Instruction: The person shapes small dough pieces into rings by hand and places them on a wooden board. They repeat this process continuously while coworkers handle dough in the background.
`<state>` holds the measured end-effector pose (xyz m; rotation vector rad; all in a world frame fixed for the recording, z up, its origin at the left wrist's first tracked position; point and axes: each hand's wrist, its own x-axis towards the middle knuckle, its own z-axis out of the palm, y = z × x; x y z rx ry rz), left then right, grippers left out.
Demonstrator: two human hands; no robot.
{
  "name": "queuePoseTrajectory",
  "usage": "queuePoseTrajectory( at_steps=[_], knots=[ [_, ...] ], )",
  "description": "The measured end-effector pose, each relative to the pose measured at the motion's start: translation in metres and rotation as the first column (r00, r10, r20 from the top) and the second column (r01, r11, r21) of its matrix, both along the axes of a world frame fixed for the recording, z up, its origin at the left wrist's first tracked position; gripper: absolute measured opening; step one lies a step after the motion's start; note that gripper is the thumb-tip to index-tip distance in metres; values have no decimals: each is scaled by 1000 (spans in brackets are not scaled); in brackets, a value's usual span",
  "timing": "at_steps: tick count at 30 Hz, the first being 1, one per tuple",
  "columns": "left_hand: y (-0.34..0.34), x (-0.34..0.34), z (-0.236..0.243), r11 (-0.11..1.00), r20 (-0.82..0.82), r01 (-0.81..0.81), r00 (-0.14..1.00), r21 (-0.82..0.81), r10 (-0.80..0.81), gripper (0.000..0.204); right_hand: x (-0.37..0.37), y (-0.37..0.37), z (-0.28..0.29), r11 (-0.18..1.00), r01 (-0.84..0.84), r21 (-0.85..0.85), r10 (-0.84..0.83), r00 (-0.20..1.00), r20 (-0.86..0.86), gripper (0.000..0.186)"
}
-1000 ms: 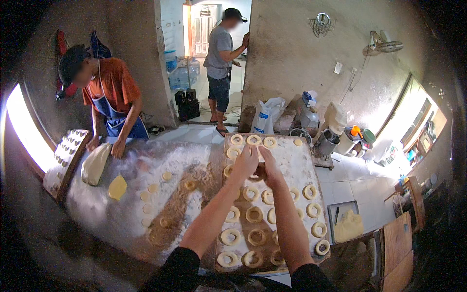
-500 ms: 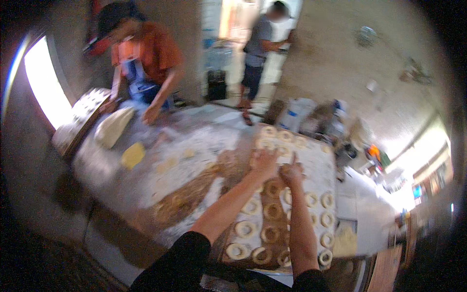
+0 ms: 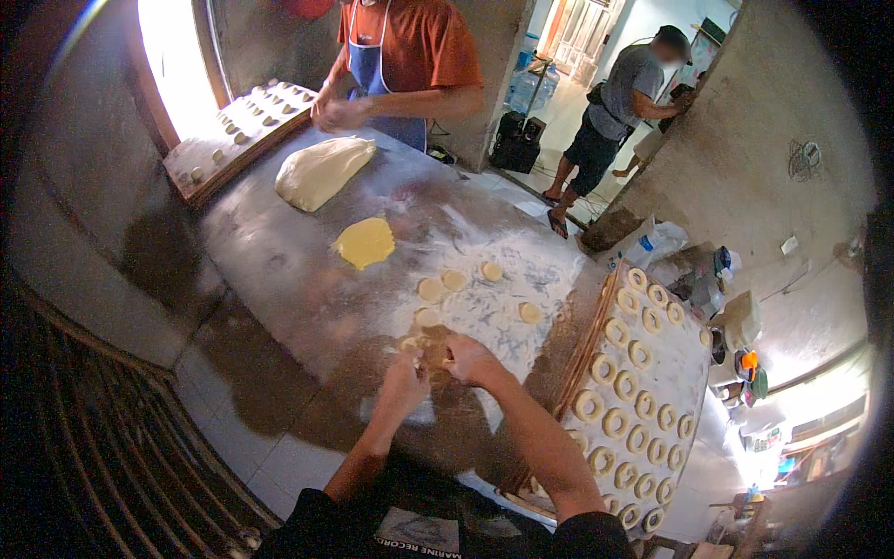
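Note:
My left hand (image 3: 405,380) and my right hand (image 3: 471,360) meet over the floured metal table (image 3: 279,270), fingers curled on a small pale dough piece (image 3: 421,346) between them. Just beyond lie several flat dough discs (image 3: 453,279) on the flour. To my right stands a long wooden tray (image 3: 694,373) filled with rows of dough rings (image 3: 589,404).
A big pale dough mass (image 3: 321,170) and a yellow dough lump (image 3: 365,242) lie farther up the table. A co-worker in an orange shirt and blue apron (image 3: 402,51) stands at the far end beside a tray of small dough pieces (image 3: 244,121). Another person (image 3: 622,98) stands in the doorway.
My hands have left the tray of dough rings and moved left to the floured table, where they now hold a dough piece. The view has swung left with them.

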<state>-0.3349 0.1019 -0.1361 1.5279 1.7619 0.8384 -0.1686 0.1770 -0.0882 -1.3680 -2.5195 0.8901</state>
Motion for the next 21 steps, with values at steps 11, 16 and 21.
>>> queuePoseTrajectory(
  at_steps=[11,16,21],
  knots=[
    [24,-38,84,985,403,108,902,134,-154,25,-15,-18,68,833,125,-539,-478,653,-587,48],
    [34,-52,107,930,277,224,911,292,-306,23,-47,-14,58,887,460,-48,-449,831,-328,47],
    [45,-33,95,848,45,194,968,494,-248,33,-49,-15,42,866,433,-251,-468,522,-713,47]
  ],
)
